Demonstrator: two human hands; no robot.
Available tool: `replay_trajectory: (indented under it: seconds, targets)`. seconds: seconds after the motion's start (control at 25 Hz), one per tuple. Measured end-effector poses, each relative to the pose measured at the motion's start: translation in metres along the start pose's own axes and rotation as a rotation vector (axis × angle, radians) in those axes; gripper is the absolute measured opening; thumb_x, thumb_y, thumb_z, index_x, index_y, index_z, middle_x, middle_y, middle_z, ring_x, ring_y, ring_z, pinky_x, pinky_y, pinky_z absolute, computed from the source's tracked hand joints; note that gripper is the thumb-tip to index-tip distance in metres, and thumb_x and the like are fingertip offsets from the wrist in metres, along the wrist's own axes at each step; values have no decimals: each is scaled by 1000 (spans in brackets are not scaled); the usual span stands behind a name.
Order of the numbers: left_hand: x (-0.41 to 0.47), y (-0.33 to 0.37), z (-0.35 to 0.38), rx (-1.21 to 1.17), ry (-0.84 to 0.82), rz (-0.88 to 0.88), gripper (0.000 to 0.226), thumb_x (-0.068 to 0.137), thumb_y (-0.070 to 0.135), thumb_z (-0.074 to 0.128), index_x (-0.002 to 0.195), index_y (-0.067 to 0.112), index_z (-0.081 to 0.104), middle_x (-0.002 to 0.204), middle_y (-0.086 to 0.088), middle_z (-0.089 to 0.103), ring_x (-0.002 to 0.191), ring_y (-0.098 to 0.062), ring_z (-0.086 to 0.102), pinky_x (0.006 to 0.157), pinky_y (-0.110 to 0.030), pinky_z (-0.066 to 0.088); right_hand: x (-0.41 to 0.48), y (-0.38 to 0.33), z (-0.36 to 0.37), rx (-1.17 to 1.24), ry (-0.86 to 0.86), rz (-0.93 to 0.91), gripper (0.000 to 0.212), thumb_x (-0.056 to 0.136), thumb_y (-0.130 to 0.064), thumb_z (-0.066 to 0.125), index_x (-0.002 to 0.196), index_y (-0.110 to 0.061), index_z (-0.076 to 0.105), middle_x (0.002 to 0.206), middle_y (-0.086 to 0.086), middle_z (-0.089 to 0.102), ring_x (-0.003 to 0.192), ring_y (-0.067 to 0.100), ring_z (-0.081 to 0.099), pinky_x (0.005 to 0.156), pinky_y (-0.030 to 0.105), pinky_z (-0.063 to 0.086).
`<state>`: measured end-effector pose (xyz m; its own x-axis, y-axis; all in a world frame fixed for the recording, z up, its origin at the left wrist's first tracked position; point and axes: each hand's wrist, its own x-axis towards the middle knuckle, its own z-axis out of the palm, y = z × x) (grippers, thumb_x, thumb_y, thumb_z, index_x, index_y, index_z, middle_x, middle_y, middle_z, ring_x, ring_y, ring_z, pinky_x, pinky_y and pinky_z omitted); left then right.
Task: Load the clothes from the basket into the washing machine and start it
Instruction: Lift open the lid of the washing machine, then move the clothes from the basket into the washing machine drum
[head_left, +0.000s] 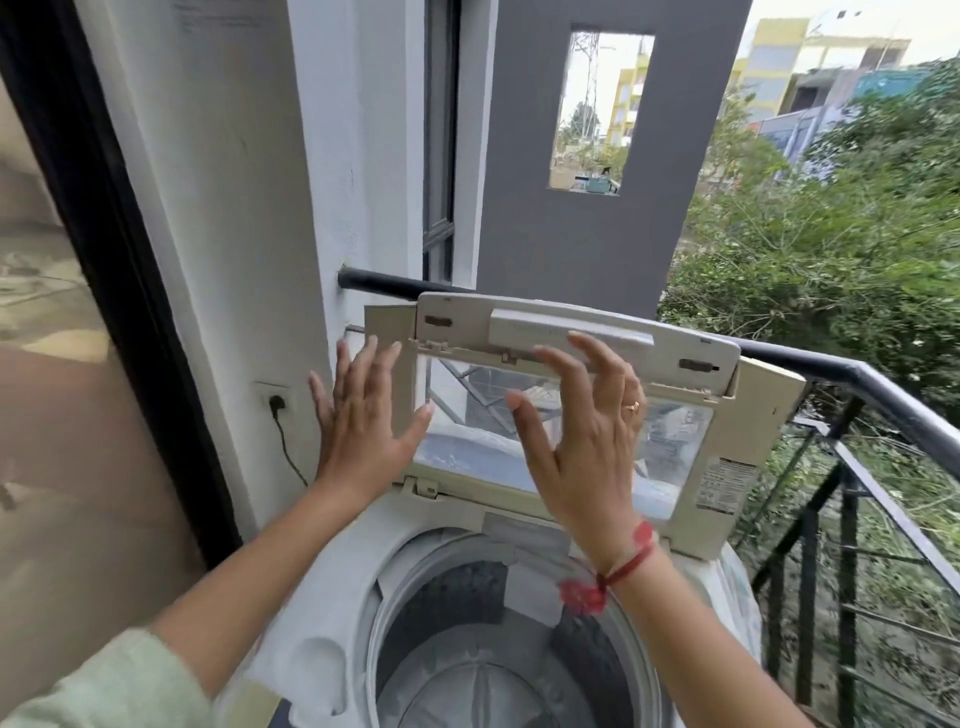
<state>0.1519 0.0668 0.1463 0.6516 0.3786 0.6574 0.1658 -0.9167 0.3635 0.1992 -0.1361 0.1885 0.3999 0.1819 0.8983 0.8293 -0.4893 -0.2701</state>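
I am at the opening step: the folding lid (467, 322) of the top-load washing machine (322, 613) stands raised and hinged back toward the balcony railing (883, 389). My left hand (358, 421) is flat at its left edge, fingers (384, 358) straight and spread. My right hand (582, 447) is in front of the glass panel with its fingers apart and lightly bent, clamped on nothing. I cannot tell whether they touch the fold. The drum (467, 654) below lies open and shows no clothes; neither basket nor clothes are in view. Next, I judge, I must let the lid rest back, free both hands, and turn to find the basket.
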Motion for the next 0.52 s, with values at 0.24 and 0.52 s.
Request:
replay_trajectory:
  seconds: [0.24,0.52]
  targets:
    - [-100,-81,-28,45,9,-289,68,79,58,38,136,21,40,150,-5,28,146,-25,2,112,-58,-2,-87,-49,52,222,-410,104,34,90,-45,47,116,-24,54,130,-2,39,122,16,39,100,30,30]
    - [-199,-169,-76,201,-86,-579,63,80,57,39,129,18,48,145,-11,37,144,-32,11,110,-63,17,-157,-101,121,383,-761,175,32,90,-43,51,117,-26,51,130,-1,40,122,17,40,96,28,30]
